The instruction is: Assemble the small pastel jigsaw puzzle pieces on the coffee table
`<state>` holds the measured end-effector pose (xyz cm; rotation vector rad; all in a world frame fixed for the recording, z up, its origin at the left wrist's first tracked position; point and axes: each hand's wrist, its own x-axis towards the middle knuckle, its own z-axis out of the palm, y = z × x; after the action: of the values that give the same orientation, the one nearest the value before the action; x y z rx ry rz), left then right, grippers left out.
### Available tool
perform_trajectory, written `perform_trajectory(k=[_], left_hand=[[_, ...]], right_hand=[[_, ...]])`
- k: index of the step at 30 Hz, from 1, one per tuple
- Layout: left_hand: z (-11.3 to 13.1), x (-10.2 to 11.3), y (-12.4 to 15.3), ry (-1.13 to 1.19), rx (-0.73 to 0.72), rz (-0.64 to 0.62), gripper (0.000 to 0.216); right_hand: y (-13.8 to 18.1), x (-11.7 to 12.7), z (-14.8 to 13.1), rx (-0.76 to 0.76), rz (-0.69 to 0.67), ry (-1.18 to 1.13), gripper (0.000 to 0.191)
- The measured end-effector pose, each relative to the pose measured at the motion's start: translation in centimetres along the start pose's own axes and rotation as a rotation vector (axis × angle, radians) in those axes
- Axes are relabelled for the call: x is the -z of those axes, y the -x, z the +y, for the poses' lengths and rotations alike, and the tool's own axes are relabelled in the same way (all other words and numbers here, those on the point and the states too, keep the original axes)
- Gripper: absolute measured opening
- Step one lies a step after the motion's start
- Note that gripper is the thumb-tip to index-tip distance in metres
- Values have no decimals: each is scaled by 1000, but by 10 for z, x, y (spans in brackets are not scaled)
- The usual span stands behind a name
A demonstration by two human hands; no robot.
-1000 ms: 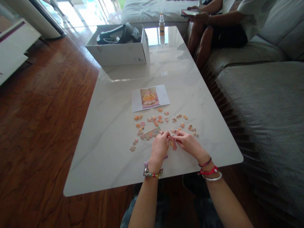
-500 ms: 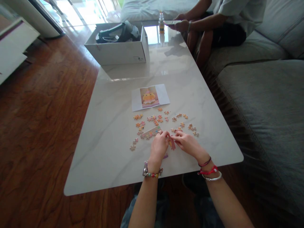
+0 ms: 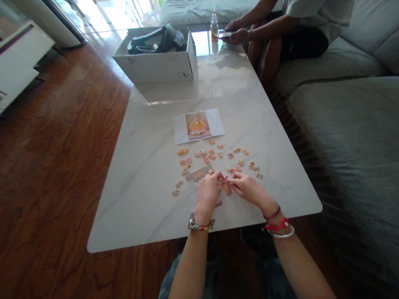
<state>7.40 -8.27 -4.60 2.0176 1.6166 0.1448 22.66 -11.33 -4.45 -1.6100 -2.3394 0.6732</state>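
Note:
My left hand [image 3: 209, 189] and my right hand [image 3: 248, 188] meet near the front edge of the white marble table [image 3: 149, 166], fingers pinched together on a small joined strip of pink puzzle pieces [image 3: 227, 187] between them. A longer assembled strip [image 3: 199, 172] lies just beyond my left hand. Several loose orange and pink pieces [image 3: 215, 155] are scattered past both hands. A paper sheet with the reference picture [image 3: 198, 126] lies farther back.
A white cardboard box [image 3: 158, 64] holding a dark device stands at the table's far end, beside a small bottle [image 3: 213, 25]. Another person sits on the grey sofa [image 3: 343, 116] at the right, hands at the table's far edge. Wood floor lies to the left.
My hands stay pinched on the pink strip in nearly the same spot. The other person has leaned in and lowered their hands to the table's far edge.

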Motion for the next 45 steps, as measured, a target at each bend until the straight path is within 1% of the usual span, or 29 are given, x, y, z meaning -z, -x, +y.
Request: perform_trajectory(k=[4,6,13,18,24,27,31,33,35,39,45], left_hand=[[0,0,0,5,-20,10,11],[0,1,0,12,-19,10,10],[1,3,0,7,-19,11,10],[0,4,1,15,-27,9,11],[-3,0,-1,28,-56,23,14],[-2,-2,-1,12,-27,33,13],[1,-1,-1,-15,0,32,13],[1,0,-1,-29,20,16,14],[2,0,-1,-38,35,-6,17],[2,-1,-2,-37,34,1,17],[3,-2,-4,-37,66,-22,13]], right_hand=[[2,6,8,-10,90,-53,25],[2,7,9,-15,96,-51,25],[1,0,1,8,-2,27,24],[0,-3,-2,-9,-46,88,24],[-1,-2,-8,-63,-65,104,26],[-3,0,-11,-89,-75,105,26],[-3,0,-11,-86,-68,66,25],[-2,0,-10,-102,-39,76,25],[-1,1,-10,-116,-38,104,26],[-1,2,-20,-146,-116,180,28],[-6,-8,-42,-224,-125,305,34]])
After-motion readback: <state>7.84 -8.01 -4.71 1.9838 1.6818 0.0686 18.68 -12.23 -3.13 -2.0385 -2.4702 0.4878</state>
